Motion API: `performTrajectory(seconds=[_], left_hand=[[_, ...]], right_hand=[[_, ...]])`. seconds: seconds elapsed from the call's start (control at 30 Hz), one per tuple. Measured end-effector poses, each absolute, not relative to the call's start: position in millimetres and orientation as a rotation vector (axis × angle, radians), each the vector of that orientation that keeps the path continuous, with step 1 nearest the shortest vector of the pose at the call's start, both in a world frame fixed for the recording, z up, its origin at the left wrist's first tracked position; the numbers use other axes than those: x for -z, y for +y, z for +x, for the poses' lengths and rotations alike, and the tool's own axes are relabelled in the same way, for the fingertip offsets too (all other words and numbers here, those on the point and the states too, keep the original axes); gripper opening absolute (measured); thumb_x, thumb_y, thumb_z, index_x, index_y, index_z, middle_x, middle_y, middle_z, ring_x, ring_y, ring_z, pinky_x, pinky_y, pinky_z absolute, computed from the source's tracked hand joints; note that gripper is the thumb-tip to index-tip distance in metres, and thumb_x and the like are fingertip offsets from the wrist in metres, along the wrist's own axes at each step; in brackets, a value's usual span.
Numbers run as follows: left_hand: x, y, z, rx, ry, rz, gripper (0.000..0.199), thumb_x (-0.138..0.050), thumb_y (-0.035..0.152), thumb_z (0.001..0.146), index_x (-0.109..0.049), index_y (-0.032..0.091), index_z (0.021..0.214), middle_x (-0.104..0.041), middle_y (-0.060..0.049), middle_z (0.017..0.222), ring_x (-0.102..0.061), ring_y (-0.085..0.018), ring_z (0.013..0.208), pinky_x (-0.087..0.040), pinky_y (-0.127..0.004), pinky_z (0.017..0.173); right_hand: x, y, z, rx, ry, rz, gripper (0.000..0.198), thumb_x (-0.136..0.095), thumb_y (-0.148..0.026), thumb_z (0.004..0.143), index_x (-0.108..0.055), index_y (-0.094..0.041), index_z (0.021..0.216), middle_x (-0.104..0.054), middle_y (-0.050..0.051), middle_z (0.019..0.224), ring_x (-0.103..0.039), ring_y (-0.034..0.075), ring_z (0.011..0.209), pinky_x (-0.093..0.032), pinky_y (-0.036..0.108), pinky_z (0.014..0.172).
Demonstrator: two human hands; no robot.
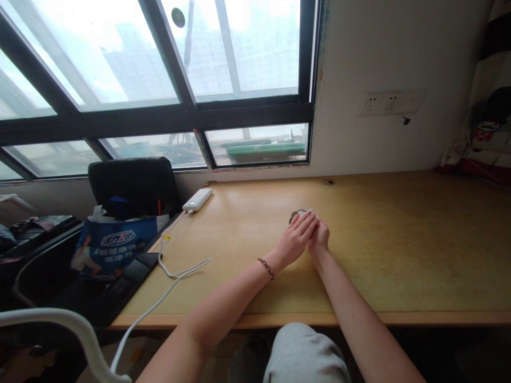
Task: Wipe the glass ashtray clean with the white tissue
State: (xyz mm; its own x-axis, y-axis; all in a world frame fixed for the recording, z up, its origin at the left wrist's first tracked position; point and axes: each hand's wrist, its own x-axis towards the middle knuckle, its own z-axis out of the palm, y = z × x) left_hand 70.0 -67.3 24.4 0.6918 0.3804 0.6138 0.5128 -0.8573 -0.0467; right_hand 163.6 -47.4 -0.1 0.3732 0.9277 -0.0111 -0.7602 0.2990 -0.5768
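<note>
Both hands meet over a small round object (295, 215) on the wooden desk (399, 250); only a sliver of its metallic rim shows past my fingers, so I cannot tell what it is. My left hand (294, 238), with a beaded bracelet on its wrist, lies flat over the object with fingers straight. My right hand (318, 238) is curled beside and partly under the left, apparently gripping the object from the right.
A white power bank (197, 199) lies at the desk's back left, its white cable (175, 274) trailing off the front edge. Left of the desk are a black chair (133, 183) and a blue printed bag (114, 247). A wall socket (389, 102) sits above.
</note>
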Motion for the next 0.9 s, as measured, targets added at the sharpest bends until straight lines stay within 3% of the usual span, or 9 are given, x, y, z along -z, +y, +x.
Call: performTrajectory(seconds=[0.27,0.47,0.63,0.8,0.9], left_hand=[[-22.0,-51.7,61.9,1.498,-1.026,-2.833,0.066,-0.027,-0.006,0.065,-0.033,0.017,0.126,-0.036,-0.008,0.131,-0.031,-0.016,0.121,-0.03,-0.037,0.101],[-4.9,-45.3,64.6,1.764,-1.177,-2.854,0.068,-0.026,-0.008,0.063,-0.037,0.02,0.125,-0.046,-0.005,0.123,-0.042,-0.015,0.113,-0.035,-0.035,0.097],[-1.6,-58.2,68.8,1.559,-1.053,-2.902,0.075,-0.025,-0.009,0.06,-0.026,0.017,0.13,-0.03,-0.007,0.134,-0.028,-0.016,0.123,-0.029,-0.037,0.102],[2.7,-64.4,71.2,1.228,-0.942,-2.849,0.079,-0.026,-0.009,0.056,-0.018,0.011,0.132,-0.019,-0.012,0.138,-0.017,-0.019,0.127,-0.029,-0.037,0.102],[3.8,-67.1,73.2,1.064,-0.825,-2.813,0.077,-0.026,-0.007,0.056,-0.018,0.006,0.131,-0.019,-0.014,0.138,-0.012,-0.021,0.127,-0.028,-0.04,0.103]], right_hand=[[-5.5,-45.2,166.0,-1.18,-0.259,-0.594,0.018,-0.043,-0.023,0.075,-0.047,-0.016,0.06,-0.048,-0.004,0.048,-0.048,0.009,0.045,-0.04,0.021,0.044],[-7.3,-47.4,176.7,-1.2,-0.209,-0.555,0.026,-0.036,-0.025,0.078,-0.031,-0.019,0.053,-0.032,-0.007,0.041,-0.032,0.007,0.034,-0.029,0.019,0.034],[-9.3,-46.6,185.3,-1.201,-0.093,-0.495,0.026,-0.031,-0.019,0.078,-0.028,-0.018,0.052,-0.029,-0.007,0.041,-0.028,0.006,0.034,-0.026,0.017,0.034],[-6.8,-41.6,191.3,-1.179,-0.002,-0.503,0.021,-0.031,-0.018,0.073,-0.046,-0.018,0.059,-0.049,-0.002,0.049,-0.05,0.011,0.048,-0.045,0.026,0.052],[-1.4,-38.3,194.3,-1.201,-0.037,-0.526,0.023,-0.031,-0.02,0.072,-0.054,-0.017,0.068,-0.059,0.002,0.062,-0.058,0.015,0.063,-0.048,0.032,0.064]])
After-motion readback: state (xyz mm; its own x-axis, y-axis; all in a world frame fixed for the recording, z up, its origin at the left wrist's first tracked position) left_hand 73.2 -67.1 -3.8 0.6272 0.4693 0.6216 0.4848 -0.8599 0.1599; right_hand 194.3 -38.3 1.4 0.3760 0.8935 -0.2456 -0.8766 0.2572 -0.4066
